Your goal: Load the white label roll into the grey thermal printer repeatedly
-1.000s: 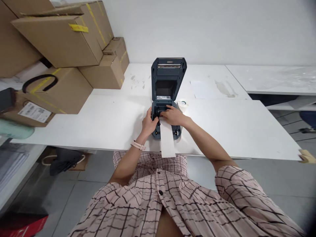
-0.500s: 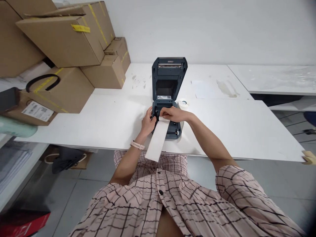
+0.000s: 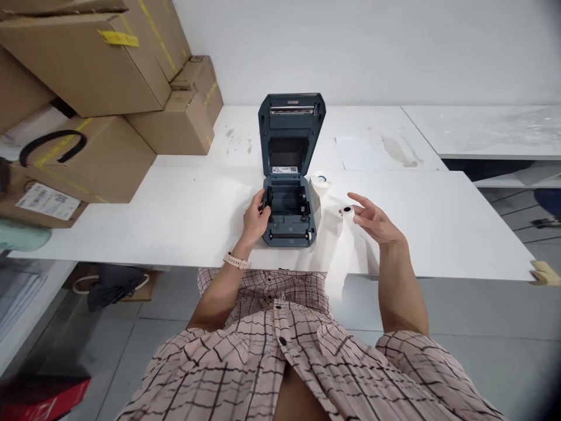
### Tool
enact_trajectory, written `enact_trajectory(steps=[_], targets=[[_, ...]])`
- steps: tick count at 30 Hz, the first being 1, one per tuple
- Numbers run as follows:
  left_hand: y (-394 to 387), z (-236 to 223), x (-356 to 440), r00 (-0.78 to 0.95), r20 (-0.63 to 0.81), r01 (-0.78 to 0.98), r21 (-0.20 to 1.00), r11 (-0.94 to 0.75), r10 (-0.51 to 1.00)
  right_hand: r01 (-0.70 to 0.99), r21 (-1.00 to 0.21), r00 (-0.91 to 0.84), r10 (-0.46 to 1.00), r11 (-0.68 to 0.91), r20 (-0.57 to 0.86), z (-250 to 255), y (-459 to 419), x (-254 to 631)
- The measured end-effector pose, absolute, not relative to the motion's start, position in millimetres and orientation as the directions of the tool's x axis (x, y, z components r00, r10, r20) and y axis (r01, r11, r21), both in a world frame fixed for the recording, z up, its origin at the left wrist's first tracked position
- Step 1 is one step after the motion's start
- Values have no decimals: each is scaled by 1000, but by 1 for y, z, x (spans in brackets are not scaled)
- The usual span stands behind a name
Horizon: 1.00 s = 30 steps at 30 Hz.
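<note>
A dark grey label printer (image 3: 289, 202) stands open on the white table (image 3: 175, 216), lid raised, its roll bay bare. My left hand (image 3: 255, 219) rests against the printer's left side, fingers curled on its edge. A small white paper roll (image 3: 347, 211) lies on the table to the printer's right, with its loose strip (image 3: 339, 257) trailing over the front edge. My right hand (image 3: 372, 221) hovers just right of that roll, fingers spread and apart from it. A second white roll (image 3: 320, 180) sits behind, beside the printer.
Cardboard boxes (image 3: 100, 88) are stacked on the table's left and back-left. A sheet of paper (image 3: 357, 152) lies at the back right. Another white table (image 3: 491, 131) adjoins on the right. Bags lie on the floor under the table at left.
My right hand has lifted the paper roll out of the printer, carried it right, set it on the table and let go. The left hand stayed at the printer's side.
</note>
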<state>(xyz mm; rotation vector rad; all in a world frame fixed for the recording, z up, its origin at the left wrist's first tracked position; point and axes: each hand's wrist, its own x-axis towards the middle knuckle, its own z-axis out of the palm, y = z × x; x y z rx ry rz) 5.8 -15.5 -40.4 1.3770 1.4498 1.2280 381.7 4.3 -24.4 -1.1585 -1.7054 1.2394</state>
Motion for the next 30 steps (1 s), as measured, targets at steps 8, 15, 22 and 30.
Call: enact_trajectory(steps=[8, 15, 22, 30], targets=[[-12, -44, 3, -118, 81, 248, 968, -50, 990, 237, -968, -220, 975, 79, 26, -57, 34, 369], [-13, -42, 4, -145, 94, 234, 970, -59, 985, 488, -794, -302, 923, 363, 236, -58, 44, 354], [-15, -36, 4, -155, 87, 240, 970, -48, 984, 478, -824, -259, 945, 304, 198, -61, 61, 375], [-16, -31, 6, -164, 88, 250, 967, -45, 982, 460, -800, -454, 876, 385, 160, 3, 103, 360]])
